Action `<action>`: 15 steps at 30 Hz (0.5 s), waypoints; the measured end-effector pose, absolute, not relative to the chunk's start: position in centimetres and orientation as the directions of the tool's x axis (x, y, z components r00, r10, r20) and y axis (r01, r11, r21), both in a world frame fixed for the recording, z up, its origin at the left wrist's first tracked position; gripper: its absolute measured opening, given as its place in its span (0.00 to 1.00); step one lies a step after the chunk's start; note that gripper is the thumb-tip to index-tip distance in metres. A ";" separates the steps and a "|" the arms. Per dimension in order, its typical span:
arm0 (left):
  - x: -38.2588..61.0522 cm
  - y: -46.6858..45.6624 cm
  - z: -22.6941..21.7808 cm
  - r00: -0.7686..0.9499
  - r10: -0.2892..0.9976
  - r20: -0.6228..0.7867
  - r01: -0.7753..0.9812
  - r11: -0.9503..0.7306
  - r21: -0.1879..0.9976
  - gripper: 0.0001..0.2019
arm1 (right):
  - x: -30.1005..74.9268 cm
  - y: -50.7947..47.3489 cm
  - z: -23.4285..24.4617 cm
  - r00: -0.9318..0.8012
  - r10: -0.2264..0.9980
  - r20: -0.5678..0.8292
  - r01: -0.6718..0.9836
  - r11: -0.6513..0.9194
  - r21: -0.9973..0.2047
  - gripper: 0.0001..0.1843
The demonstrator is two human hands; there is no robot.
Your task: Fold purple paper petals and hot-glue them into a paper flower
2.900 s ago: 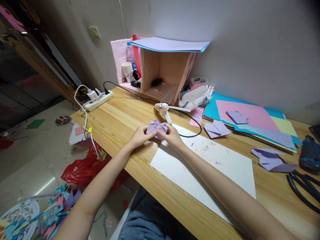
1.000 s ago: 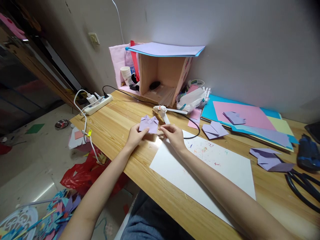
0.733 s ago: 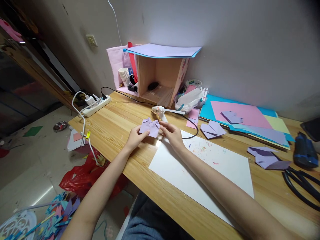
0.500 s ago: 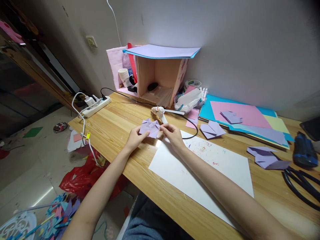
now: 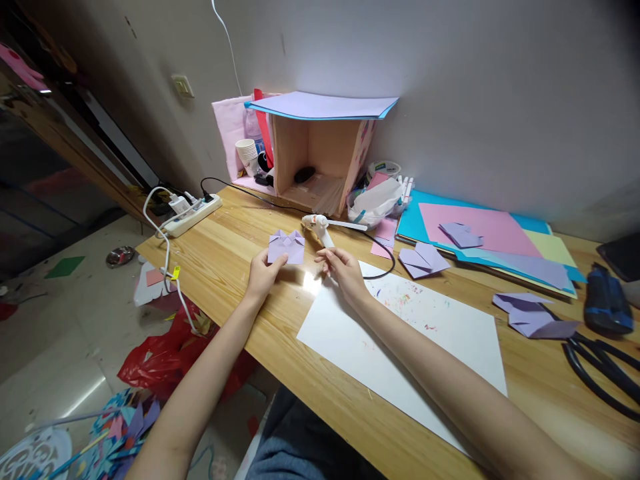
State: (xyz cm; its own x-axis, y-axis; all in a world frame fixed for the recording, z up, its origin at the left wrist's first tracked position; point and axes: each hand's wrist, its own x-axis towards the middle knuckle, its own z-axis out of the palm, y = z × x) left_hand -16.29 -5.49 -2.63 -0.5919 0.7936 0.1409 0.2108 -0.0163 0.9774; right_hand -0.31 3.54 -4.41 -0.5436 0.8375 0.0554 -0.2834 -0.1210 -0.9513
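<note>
My left hand (image 5: pixel 263 275) pinches a folded lavender paper (image 5: pixel 286 248) between thumb and fingers, low over the wooden table. The paper has a flat lower part and pointed folds along its top edge. My right hand (image 5: pixel 344 270) is apart from the paper, to its right, with loosely curled fingers and nothing visible in them. Just beyond that hand stands a white hot glue gun (image 5: pixel 317 230), its nozzle toward the left and a glue stick out of its back. Under the right wrist lies a large white sheet (image 5: pixel 400 347) with coloured specks.
Folded lavender papers (image 5: pixel 424 260) lie to the right, near stacked coloured sheets (image 5: pixel 480 223). Black-handled scissors (image 5: pixel 600 367) lie at the right edge. At the back stands an open box (image 5: pixel 320 147); a white power strip (image 5: pixel 194 215) sits at the left edge.
My right hand has let go of the folded paper. My left hand has moved it slightly left and up, away from the right hand, and its folded front now faces me more squarely.
</note>
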 end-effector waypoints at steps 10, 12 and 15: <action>-16.4 -5.5 -2.7 -0.619 0.770 0.154 0.187 -0.046 0.981 0.12 | 0.0 3.1 -3.7 -0.467 0.883 0.055 -0.161 -0.024 -0.987 0.11; -16.3 -5.5 -2.6 -0.618 0.771 0.151 0.189 -0.041 0.981 0.12 | 0.1 3.1 -3.7 -0.441 0.896 0.056 -0.155 -0.015 -0.988 0.11; -16.3 -5.5 -2.6 -0.618 0.771 0.151 0.194 -0.037 0.980 0.13 | 0.1 3.1 -3.8 -0.419 0.905 0.065 -0.152 0.001 -0.988 0.10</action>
